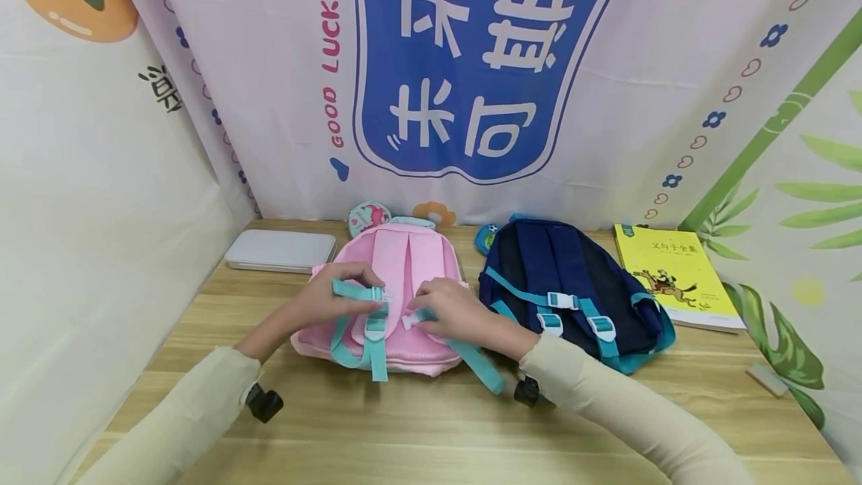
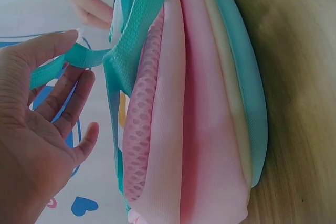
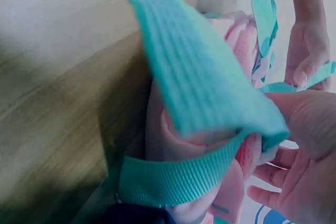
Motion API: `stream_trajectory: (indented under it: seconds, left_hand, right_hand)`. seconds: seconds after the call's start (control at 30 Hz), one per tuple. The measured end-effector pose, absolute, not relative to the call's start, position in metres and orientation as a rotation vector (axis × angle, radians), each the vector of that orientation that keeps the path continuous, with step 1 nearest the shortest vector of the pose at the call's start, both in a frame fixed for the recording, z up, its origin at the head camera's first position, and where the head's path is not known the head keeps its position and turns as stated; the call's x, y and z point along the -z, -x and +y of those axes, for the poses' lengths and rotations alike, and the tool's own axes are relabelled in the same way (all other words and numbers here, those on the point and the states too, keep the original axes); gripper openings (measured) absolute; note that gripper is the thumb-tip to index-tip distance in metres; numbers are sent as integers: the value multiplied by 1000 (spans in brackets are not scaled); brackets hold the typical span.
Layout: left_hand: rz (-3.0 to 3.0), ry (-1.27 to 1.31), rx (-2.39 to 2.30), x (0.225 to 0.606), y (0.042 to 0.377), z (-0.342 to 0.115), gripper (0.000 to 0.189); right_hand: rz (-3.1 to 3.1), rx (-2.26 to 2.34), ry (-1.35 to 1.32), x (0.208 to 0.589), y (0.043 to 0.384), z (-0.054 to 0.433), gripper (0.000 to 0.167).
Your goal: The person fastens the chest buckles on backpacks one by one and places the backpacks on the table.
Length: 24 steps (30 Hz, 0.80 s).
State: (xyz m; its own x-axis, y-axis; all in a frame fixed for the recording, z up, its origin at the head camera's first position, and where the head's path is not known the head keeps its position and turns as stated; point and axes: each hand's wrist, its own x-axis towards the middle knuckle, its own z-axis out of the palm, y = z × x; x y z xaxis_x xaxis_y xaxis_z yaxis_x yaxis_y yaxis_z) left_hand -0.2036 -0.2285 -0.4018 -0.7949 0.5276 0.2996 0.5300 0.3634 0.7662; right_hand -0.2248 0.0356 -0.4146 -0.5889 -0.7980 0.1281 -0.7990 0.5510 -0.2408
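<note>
A pink backpack lies on the table with its shoulder straps facing up. Above its left side, my left hand pinches a white buckle piece on a teal strap. My right hand holds the matching white buckle piece by its teal webbing, over the right side of the pack. A gap separates the two pieces. In the right wrist view, a loose teal strap end hangs in front of the right hand and covers part of the bag.
To the right lies a navy backpack with teal straps and a fastened white buckle. Beyond it is a yellow book. A white case sits at the back left. Printed cloth hangs behind the table.
</note>
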Motion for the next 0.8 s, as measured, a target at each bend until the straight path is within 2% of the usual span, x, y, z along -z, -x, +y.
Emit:
stream_trajectory:
  seconds: [0.3, 0.8]
  left_hand:
    - [-2674, 932, 1417, 400, 207, -228, 22]
    - [-2677, 832, 1526, 408, 218, -224, 22]
  right_hand:
    - [-2741, -369, -1352, 420, 222, 31, 20]
    - [-2675, -659, -1235, 428, 221, 43, 20]
